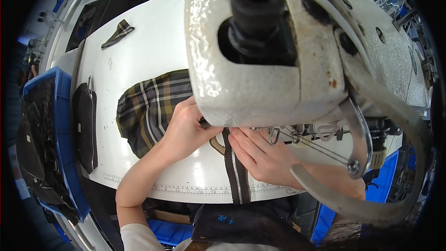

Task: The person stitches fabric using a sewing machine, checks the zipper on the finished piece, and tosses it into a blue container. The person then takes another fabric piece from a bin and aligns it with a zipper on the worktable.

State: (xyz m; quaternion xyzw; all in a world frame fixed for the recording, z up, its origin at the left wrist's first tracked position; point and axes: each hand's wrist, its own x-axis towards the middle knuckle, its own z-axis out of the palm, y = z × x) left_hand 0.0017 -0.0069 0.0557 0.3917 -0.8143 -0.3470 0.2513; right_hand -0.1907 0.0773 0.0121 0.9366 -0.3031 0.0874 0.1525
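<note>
A white sewing machine head (260,88) hangs over the work and hides its needle area. My left hand (189,128) is closed at the machine's lower left edge, fingertips pinching dark material partly hidden beneath it. Beside it lies plaid fabric (151,107), running under the machine. A black zipper strip (237,176) with metal teeth comes down from under the machine and over the table's front edge. My right hand (262,153) lies on the zipper's right side, fingers stretched out and pressing near its upper end.
On the white table (144,32) are a small plaid scrap (118,34) and a black zippered piece (85,128) at the left. A blue bin (65,135) of dark pieces stands left. A curved metal lever (362,214) arches over my right forearm.
</note>
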